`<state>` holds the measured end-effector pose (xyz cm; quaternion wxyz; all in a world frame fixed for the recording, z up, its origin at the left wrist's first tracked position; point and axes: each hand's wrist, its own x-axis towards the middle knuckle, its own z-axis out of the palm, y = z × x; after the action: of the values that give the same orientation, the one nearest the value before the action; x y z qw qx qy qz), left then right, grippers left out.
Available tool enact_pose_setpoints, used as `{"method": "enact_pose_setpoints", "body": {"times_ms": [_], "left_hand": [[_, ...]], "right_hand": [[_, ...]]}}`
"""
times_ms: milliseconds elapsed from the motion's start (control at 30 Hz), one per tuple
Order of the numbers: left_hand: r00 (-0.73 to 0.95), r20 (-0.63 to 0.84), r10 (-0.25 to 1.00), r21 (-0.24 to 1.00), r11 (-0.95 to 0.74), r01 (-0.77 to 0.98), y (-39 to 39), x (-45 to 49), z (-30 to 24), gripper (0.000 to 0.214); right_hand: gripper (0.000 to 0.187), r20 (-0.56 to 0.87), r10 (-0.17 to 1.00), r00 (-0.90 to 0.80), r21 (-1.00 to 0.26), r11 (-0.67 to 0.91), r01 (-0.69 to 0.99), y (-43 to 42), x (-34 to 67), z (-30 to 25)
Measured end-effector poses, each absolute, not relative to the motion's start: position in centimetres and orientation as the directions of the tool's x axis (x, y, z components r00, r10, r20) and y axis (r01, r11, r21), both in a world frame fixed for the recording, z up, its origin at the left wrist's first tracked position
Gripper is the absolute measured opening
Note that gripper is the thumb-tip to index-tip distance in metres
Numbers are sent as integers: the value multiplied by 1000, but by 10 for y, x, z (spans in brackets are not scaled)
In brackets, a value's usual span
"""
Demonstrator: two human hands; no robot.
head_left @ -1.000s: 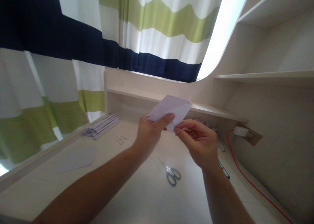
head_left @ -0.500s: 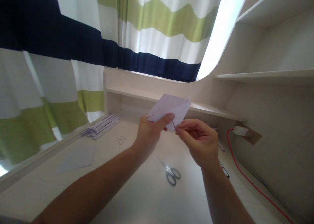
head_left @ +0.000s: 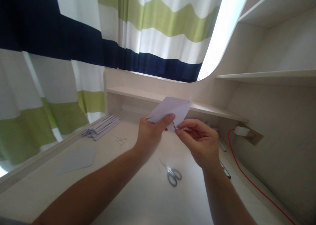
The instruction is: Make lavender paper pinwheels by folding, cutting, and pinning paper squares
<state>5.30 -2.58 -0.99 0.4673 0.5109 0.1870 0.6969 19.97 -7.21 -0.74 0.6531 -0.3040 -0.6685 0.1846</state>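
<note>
My left hand (head_left: pixel 152 130) is closed around a folded white sheet of paper (head_left: pixel 172 106), with the thumb pressed flat on its near face. The paper is held up above the desk and has a dark slit beside the thumb and another at its left edge. My right hand (head_left: pixel 202 142) pinches the paper's lower right edge next to the slit between thumb and index finger. Below the hands, grey-handled scissors (head_left: pixel 174 175) lie on the white desk (head_left: pixel 148 198). The fingers behind the paper are mostly hidden.
To the left lie a bundle of rolled paper strips (head_left: pixel 102 126), small white scraps (head_left: pixel 120 140) and a flat white sheet (head_left: pixel 77 159). At right are a phone (head_left: pixel 225 169), partly behind my wrist, a red cable (head_left: pixel 256 185) and a charger plug (head_left: pixel 242 131). A low shelf (head_left: pixel 138 93) runs along the back.
The paper's top edge has tipped slightly downward. Both hands have shifted a touch to the left, keeping the same grip.
</note>
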Motion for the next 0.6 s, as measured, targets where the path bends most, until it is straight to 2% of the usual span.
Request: {"method": "enact_pose_setpoints", "body": {"times_ms": [200, 600], "left_hand": [[-83, 527, 846, 759, -513, -402, -31, 52, -6, 23], [-85, 531, 843, 752, -515, -411, -29, 53, -8, 24]], "right_hand": [[14, 770, 637, 30, -630, 752, 196, -72, 198, -7], [10, 768, 635, 78, -636, 745, 200, -70, 199, -10]]}}
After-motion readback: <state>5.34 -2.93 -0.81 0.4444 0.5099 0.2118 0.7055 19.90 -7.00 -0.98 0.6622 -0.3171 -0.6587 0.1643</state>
